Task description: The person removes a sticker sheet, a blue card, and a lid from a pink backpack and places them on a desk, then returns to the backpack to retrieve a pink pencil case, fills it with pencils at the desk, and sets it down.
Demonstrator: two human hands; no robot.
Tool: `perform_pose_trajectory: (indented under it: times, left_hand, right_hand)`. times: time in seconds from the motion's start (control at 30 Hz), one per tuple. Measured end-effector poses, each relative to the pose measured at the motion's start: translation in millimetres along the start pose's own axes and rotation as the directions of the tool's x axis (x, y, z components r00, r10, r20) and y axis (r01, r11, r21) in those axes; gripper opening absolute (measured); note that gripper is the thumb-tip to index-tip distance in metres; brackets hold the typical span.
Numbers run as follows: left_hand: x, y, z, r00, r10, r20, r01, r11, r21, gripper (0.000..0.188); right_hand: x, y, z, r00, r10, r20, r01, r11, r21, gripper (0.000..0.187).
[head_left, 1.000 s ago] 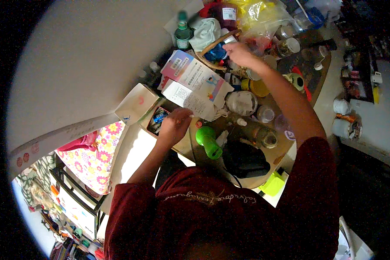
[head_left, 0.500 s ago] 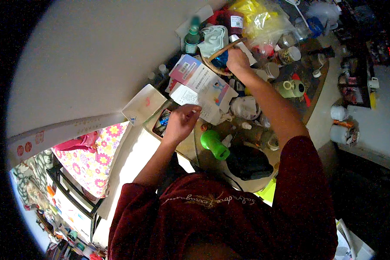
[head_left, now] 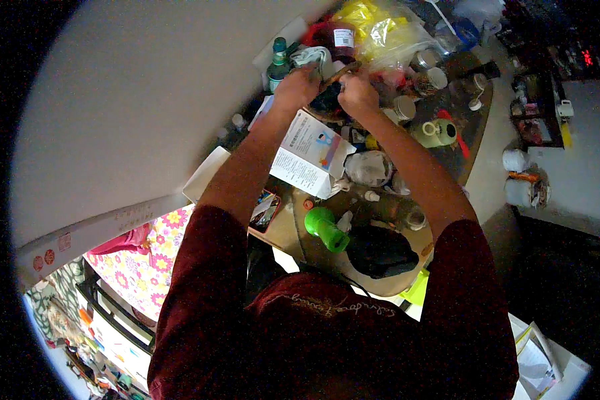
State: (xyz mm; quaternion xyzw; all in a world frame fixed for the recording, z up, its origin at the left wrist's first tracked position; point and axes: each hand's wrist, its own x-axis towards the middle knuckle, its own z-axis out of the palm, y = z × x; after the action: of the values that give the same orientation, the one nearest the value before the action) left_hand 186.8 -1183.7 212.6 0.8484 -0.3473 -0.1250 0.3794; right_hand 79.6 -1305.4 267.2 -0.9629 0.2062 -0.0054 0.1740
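Basket with brown rim [head_left: 341, 75], far side of surface [head_left: 285, 217], between left hand [head_left: 299, 88] and right hand [head_left: 359, 95]; dark item [head_left: 325, 101] inside. Right fingers curled by rim; left fingers bent, tips partly hidden. Cannot tell whether either pinches anything. Carton [head_left: 307, 145], nearer body: printed text blocks, cartoon figure. Dark red container [head_left: 327, 43]: white label [head_left: 343, 38], print too small. Maroon shirt [head_left: 327, 340]: pale script lettering. Red stamp marks [head_left: 43, 257] on panel edge.

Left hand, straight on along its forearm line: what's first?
Likely the pale cloth, just past the left hand in the picture. Depth is unclear from this one view, so the hand could pass above it or already be touching it.
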Motion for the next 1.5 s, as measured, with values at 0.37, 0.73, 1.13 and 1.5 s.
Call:
perform_pose_trajectory:
  times: [0.37,0.73,1.13,1.5]
  left_hand:
    - [25.2,55.5,-6.8,0.891,0.039,0.453,0.191,0.872,-0.450,0.048]
    - [-54.3,40.7,-35.5,0.999,0.021,-0.027,-0.032,0.850,-0.526,0.025]
    - [-278.4,42.5,-110.0,0.923,-0.383,0.047,0.363,0.818,-0.447,0.019]
    - [-450.2,55.4,-112.8,0.766,-0.634,0.106,0.570,0.595,-0.566,0.020]
  right_hand:
    - [11.8,67.8,37.9,0.979,0.176,-0.107,-0.081,0.808,0.583,0.029]
    - [-23.9,2.7,-37.9,0.993,-0.115,0.035,0.118,0.987,-0.113,0.029]
    - [-18.8,8.5,-60.3,0.942,-0.207,0.263,0.253,0.955,-0.153,0.022]
    - [-87.9,-10.6,-158.6,0.806,-0.394,0.441,0.319,0.918,0.236,0.031]
